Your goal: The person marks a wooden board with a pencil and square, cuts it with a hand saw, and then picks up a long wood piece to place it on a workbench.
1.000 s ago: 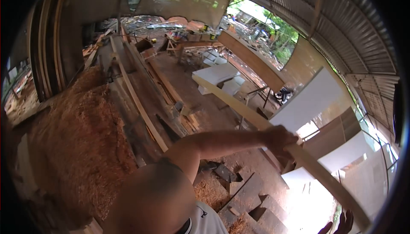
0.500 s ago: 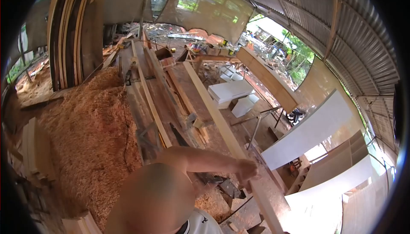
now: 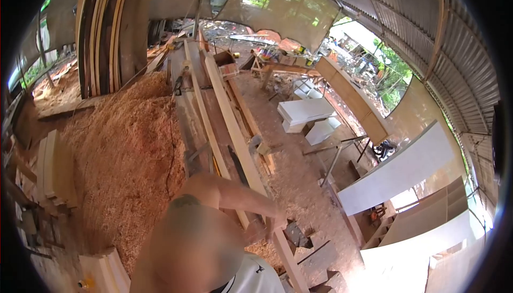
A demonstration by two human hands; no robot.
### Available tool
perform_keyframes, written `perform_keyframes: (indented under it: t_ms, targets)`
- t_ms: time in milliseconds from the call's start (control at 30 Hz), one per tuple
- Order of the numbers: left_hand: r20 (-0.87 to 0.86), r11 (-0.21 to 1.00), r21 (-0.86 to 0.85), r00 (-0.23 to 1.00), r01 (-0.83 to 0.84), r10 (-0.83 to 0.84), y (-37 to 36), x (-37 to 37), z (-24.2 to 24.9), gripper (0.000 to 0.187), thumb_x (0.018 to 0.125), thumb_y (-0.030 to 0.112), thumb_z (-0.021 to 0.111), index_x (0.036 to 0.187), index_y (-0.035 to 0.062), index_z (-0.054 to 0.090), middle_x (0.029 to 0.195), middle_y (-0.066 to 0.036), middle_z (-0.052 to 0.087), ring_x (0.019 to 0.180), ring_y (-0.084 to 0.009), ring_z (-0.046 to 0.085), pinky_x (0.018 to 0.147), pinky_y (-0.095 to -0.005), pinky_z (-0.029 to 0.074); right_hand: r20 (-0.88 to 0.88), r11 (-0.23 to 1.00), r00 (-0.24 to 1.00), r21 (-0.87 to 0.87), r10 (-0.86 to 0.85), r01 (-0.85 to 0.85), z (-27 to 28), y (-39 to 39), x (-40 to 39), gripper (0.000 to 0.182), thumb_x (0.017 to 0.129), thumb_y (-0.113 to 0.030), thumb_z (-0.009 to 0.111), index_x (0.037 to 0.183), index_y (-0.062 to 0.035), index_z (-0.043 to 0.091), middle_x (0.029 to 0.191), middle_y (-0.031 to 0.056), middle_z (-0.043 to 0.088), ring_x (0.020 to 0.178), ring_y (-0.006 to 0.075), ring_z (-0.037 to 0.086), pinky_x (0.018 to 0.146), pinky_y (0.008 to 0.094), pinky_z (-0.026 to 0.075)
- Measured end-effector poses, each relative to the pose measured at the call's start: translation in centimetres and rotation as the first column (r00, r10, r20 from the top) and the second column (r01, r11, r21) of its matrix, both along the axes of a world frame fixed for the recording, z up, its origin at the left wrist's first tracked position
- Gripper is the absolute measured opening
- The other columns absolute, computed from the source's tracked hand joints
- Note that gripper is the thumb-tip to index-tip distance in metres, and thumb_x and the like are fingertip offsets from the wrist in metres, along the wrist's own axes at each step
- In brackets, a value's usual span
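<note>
A long, pale wooden board (image 3: 235, 123) runs from the far end of the workbench down toward the bottom of the view. My left hand (image 3: 278, 221) is closed on it near its close end, with the arm bent across in front of me. Part of that arm is blurred. The board lies along the long wooden workbench (image 3: 188, 112), beside a narrower wooden strip (image 3: 205, 114). My right hand is out of view.
A large sawdust pile (image 3: 123, 170) spreads left of the bench. Tall planks (image 3: 101, 36) lean at the back left. White cabinet pieces (image 3: 304, 111) stand to the right, near a long white panel (image 3: 398, 167). Wood offcuts (image 3: 320, 258) lie below my hand.
My left hand and the board have swung to the left, so the board now lies over the bench alongside the strip. The view has turned slightly left.
</note>
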State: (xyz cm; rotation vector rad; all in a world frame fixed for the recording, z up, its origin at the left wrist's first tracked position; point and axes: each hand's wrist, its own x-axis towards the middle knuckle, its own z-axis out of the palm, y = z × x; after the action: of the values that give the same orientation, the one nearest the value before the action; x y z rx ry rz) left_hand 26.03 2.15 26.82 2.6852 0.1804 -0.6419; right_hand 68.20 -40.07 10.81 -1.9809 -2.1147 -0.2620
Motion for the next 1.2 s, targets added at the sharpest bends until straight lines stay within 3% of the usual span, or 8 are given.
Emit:
perform_keyframes:
  t_ms: [133,200,233,267,333,567,933,1200]
  targets:
    - [0.214,0.984,0.171,0.977,-0.047,0.010,-1.0,-3.3,3.1,0.065,0.074,0.054,0.083,0.115,0.0079,0.062,0.087,-0.017,0.074,0.087,-0.0423,0.074,0.080,-0.0551,0.058,-0.372,0.864,0.859,-0.483,-0.353,0.146,9.5,3.0,-4.2,0.063,0.086,-0.047,0.087,0.122,0.0016,0.072,0.105,0.0224,0.076,0.094,0.0384,0.071,0.082,0.0486,0.057]
    - [0.386,0.986,0.161,0.922,-0.037,-0.029,-0.1,-3.6,2.1,0.059,0.075,0.052,0.083,0.112,0.0106,0.062,0.080,-0.015,0.073,0.080,-0.0419,0.073,0.075,-0.0546,0.058,-0.501,0.861,0.786,-0.503,-0.361,0.074,18.4,5.4,-9.7,0.034,0.092,-0.036,0.082,0.107,-0.0068,0.074,0.092,0.0167,0.071,0.087,0.0397,0.066,0.077,0.0516,0.053]
    - [0.458,0.993,0.115,0.889,-0.025,-0.031,0.7,-3.7,1.2,0.057,0.077,0.052,0.082,0.111,0.0109,0.063,0.079,-0.015,0.072,0.079,-0.0413,0.073,0.075,-0.0538,0.058,-0.440,0.880,0.847,-0.470,-0.297,0.065,13.7,4.3,-5.2,0.051,0.092,-0.031,0.085,0.125,0.0043,0.069,0.110,0.0158,0.075,0.098,0.0269,0.069,0.089,0.0419,0.057]
    - [0.525,0.998,0.063,0.850,-0.001,-0.032,1.5,-3.7,0.3,0.055,0.078,0.052,0.081,0.110,0.0112,0.063,0.078,-0.015,0.071,0.079,-0.0406,0.073,0.074,-0.0530,0.059,-0.669,0.921,0.669,-0.383,-0.324,0.062,8.8,2.5,-1.4,0.059,0.080,-0.032,0.095,0.121,0.0032,0.072,0.098,0.0127,0.078,0.086,0.0219,0.068,0.081,0.0395,0.057]
    - [0.614,0.995,0.095,0.785,0.032,-0.084,2.0,-4.7,3.0,0.055,0.085,0.055,0.078,0.107,0.0072,0.063,0.082,-0.016,0.070,0.080,-0.0368,0.074,0.072,-0.0493,0.060,-0.441,0.778,0.728,-0.595,-0.525,0.201,19.1,4.8,-6.1,0.048,0.080,-0.030,0.095,0.112,0.0013,0.076,0.090,0.0138,0.077,0.082,0.0176,0.066,0.077,0.0376,0.056]
    - [0.578,0.951,0.305,0.786,0.042,-0.220,1.5,-4.5,13.0,0.073,0.088,0.046,0.081,0.139,-0.0030,0.063,0.099,-0.016,0.071,0.089,-0.0311,0.075,0.076,-0.0427,0.062,-0.519,0.822,0.707,-0.546,-0.481,0.158,29.3,6.5,-7.4,0.045,0.081,-0.037,0.088,0.103,0.0003,0.075,0.075,0.0070,0.070,0.069,0.0141,0.061,0.065,0.0366,0.052]
    - [0.611,0.946,0.319,0.752,0.051,-0.247,1.0,-3.6,16.6,0.070,0.089,0.047,0.080,0.138,-0.0009,0.063,0.102,-0.016,0.069,0.090,-0.0341,0.072,0.081,-0.0439,0.059,-0.557,0.818,0.678,-0.564,-0.480,0.115,32.2,5.7,-7.3,0.043,0.082,-0.034,0.085,0.103,0.0019,0.076,0.077,0.0130,0.074,0.072,0.0195,0.072,0.068,0.0390,0.056]
    - [0.553,0.954,0.300,0.812,0.012,-0.184,0.8,-3.2,18.4,0.065,0.089,0.060,0.076,0.110,-0.0013,0.071,0.089,-0.017,0.073,0.079,-0.0379,0.073,0.074,-0.0461,0.059,-0.521,0.839,0.726,-0.526,-0.448,0.141,33.2,5.4,-8.3,0.045,0.081,-0.038,0.087,0.100,-0.0001,0.072,0.079,0.0148,0.074,0.073,0.0264,0.074,0.069,0.0413,0.056]
